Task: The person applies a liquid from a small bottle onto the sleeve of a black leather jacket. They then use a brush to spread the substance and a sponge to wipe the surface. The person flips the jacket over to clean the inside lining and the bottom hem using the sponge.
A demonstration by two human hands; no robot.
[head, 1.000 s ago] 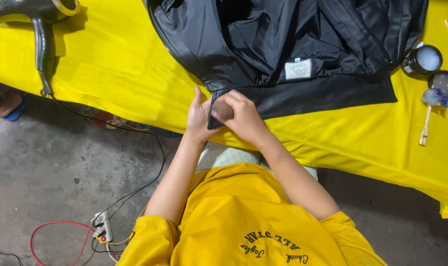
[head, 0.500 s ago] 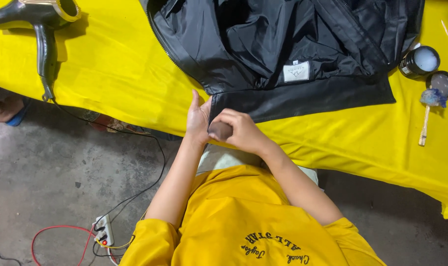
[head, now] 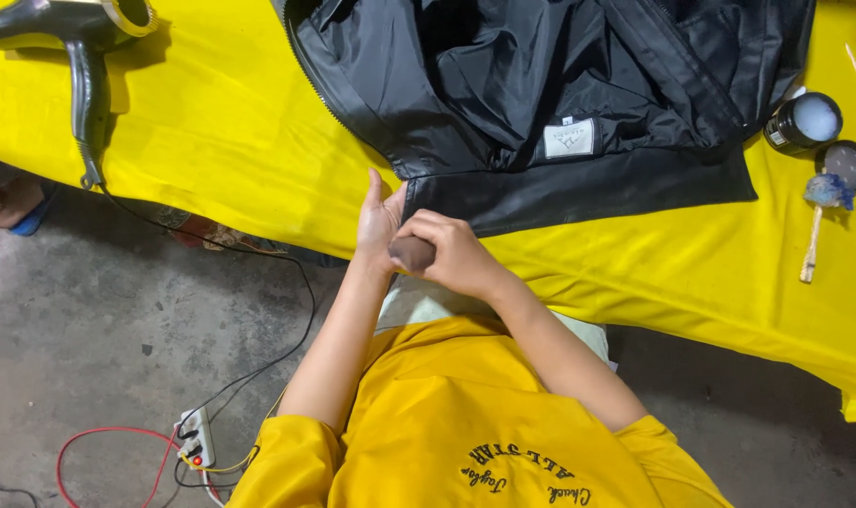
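Head view, right hand (head: 456, 252) curled around small brown object (head: 412, 252), possibly leather, left hand (head: 379, 221) flat

Small dark brown pad (head: 411, 252), rounded, sits betw. both hands at table edge: right hand (head: 454, 254) curls over it, fingers wrapped round; left hand (head: 378, 218) flat, upright, palm against its end. Black leather jacket (head: 550, 103) lies spread open on yellow cloth, lining up, hem corner just beside left palm.
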